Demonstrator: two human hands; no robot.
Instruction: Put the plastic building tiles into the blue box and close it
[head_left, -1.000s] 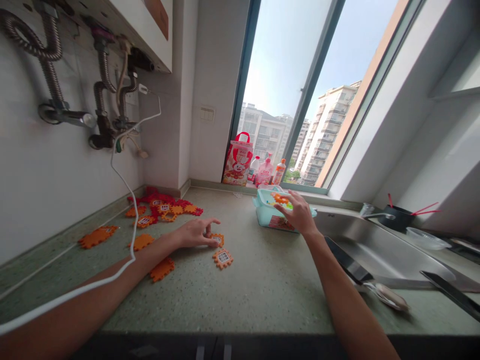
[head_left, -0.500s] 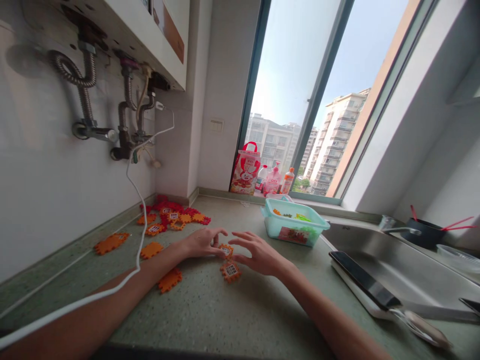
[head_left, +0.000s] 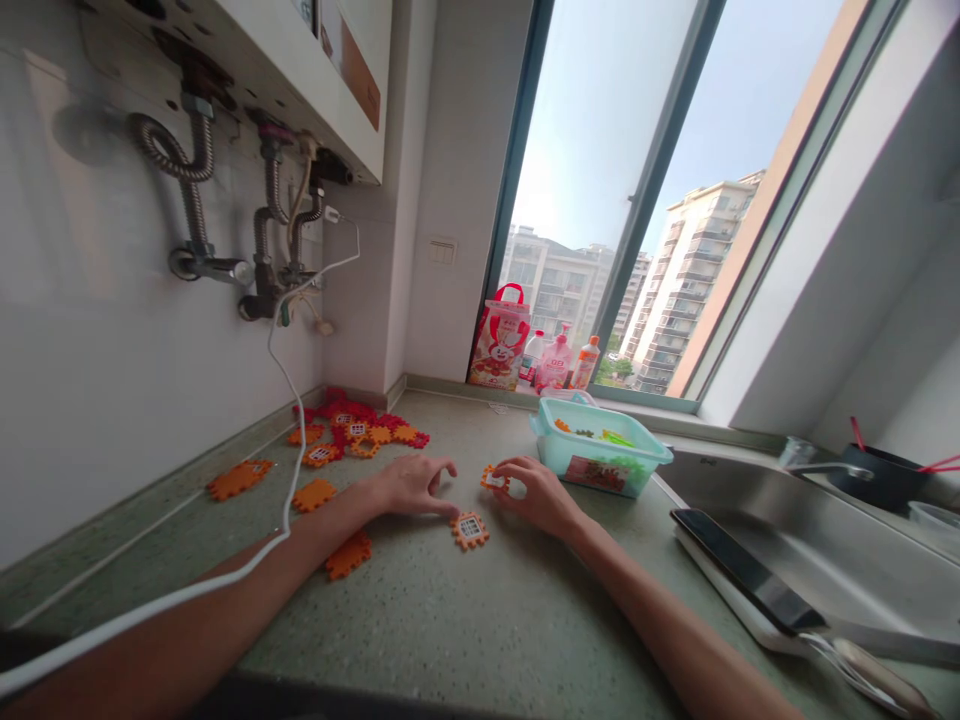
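Note:
My right hand point(head_left: 534, 492) pinches an orange toothed puzzle tile point(head_left: 491, 479) with a window pattern, just above or on the counter. My left hand point(head_left: 420, 486) is open, thumb and fingers apart, its thumb tip close to a second orange window tile point(head_left: 470, 531) lying on the counter. Under and beside my left forearm lie a plain orange tile point(head_left: 349, 556) and another orange tile point(head_left: 314, 495). A longer orange piece point(head_left: 240, 480) rests further left. Behind it is a pile of red and orange tiles point(head_left: 360, 428) in the corner.
A turquoise basket point(head_left: 551, 450) with green and orange pieces stands right of my hands. Beyond it are a steel sink point(head_left: 750, 490) and a dark phone-like slab point(head_left: 746, 570) on its edge. A white cable point(head_left: 247, 570) hangs across my left forearm. Packages and bottles point(head_left: 555, 362) line the windowsill.
My right hand has closed on the upper window tile and moved it right, away from the lower one. My left hand stays near the lower tile, fingers apart. The view has shifted slightly.

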